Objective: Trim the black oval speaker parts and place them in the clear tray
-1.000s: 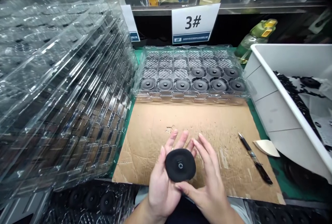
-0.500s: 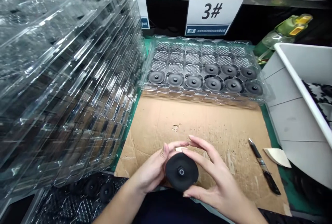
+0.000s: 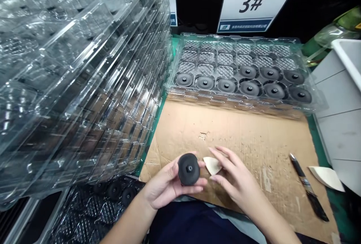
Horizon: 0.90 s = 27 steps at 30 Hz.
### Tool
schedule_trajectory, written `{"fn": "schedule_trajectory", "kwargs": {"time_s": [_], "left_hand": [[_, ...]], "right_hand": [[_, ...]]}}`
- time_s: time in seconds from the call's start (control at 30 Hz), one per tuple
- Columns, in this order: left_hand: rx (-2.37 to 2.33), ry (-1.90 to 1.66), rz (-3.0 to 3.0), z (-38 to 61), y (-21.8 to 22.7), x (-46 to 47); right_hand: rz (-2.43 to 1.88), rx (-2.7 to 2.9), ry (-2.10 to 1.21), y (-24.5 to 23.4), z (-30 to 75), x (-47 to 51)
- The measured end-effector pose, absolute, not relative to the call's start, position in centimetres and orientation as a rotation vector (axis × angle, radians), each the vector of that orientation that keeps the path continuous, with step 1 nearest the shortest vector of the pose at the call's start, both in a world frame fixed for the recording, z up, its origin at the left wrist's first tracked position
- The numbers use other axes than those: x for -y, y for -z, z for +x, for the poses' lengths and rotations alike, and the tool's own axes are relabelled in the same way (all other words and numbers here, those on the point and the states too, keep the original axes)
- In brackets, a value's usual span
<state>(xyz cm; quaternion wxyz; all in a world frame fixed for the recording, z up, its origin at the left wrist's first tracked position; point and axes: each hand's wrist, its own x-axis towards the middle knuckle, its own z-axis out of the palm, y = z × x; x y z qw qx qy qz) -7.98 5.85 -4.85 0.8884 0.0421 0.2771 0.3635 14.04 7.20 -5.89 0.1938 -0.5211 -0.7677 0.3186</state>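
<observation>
A black round disc [image 3: 188,169] with a small raised hub at its centre faces up in my left hand [image 3: 165,185]. The fingers of that hand wrap under and around its rim. Just to the right, my right hand [image 3: 237,178] pinches a cream wedge-shaped pad [image 3: 212,165] between thumb and fingers, its tip towards the disc. Both hands are above the near edge of a cardboard sheet [image 3: 234,131]. Whether the pad touches the disc or the left fingertips is hard to tell.
Ahead lies a clear plastic tray [image 3: 245,102] with several black discs in its nearer pockets. Tall stacked clear trays [image 3: 113,86] stand left. On the right are a pen [image 3: 308,187], another cream wedge [image 3: 327,177], a white bin [image 3: 341,97] and a green bottle [image 3: 324,35].
My right hand has come off the disc, which now rests in my left hand alone. The cream pad shows fully in my right fingers. The view has shifted left.
</observation>
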Motion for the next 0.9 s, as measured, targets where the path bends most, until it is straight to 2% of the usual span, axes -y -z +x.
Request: {"fn": "schedule_trajectory", "kwargs": {"time_s": [0.13,0.37,0.57,0.7,0.83,0.9], "left_hand": [[-0.719,-0.975,-0.026,-8.0,4.8,-5.0],[-0.818,-1.142,-0.021,-6.9,3.1,-4.5],[-0.940,-1.189,0.163,-4.1,1.3,-4.6],[-0.914,-1.074,0.192,-1.3,-0.2,-4.6],[-0.921,-1.035,0.181,0.2,-1.3,-4.4],[-0.896,-1.005,0.216,0.5,-1.5,-4.2]], "right_hand": [[-1.631,2.073,-0.683,8.5,13.2,-6.5],[-1.393,2.135,-0.723,8.9,11.8,-5.8],[-1.337,1.965,-0.727,2.0,12.0,-7.5],[-1.053,1.832,-0.681,-3.1,11.7,-5.8],[-1.014,1.952,-0.793,-4.5,12.2,-5.0],[-1.069,1.915,-0.661,-4.3,12.5,-5.1]]}}
